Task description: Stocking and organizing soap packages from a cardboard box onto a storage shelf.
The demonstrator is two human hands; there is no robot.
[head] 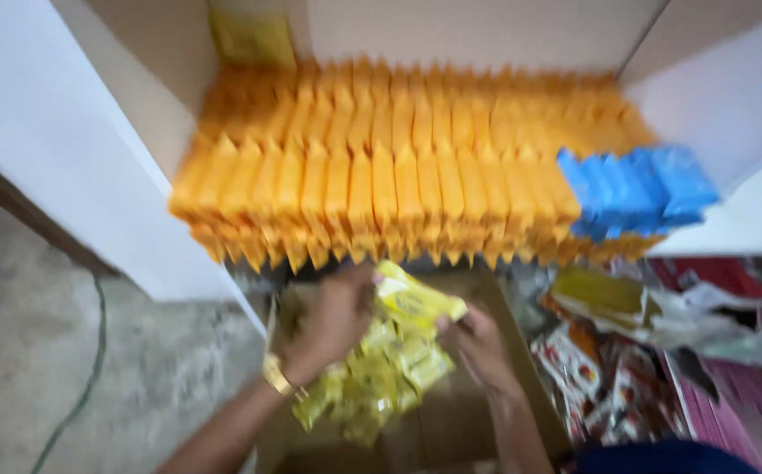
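Both the left hand [332, 320] and the right hand [477, 342] clutch a crinkly bunch of glossy yellow sachets [394, 351] over a brown cardboard box [451, 430]. Behind stand serrated orange packets [381, 175] in rows, with blue packets [640, 189], inside a white carton [65, 149] on a speckled grey floor [39, 369].

Orange packets [381, 175] wall the front; packet clutter [661, 351] crowds right; left floor [39, 369] open.
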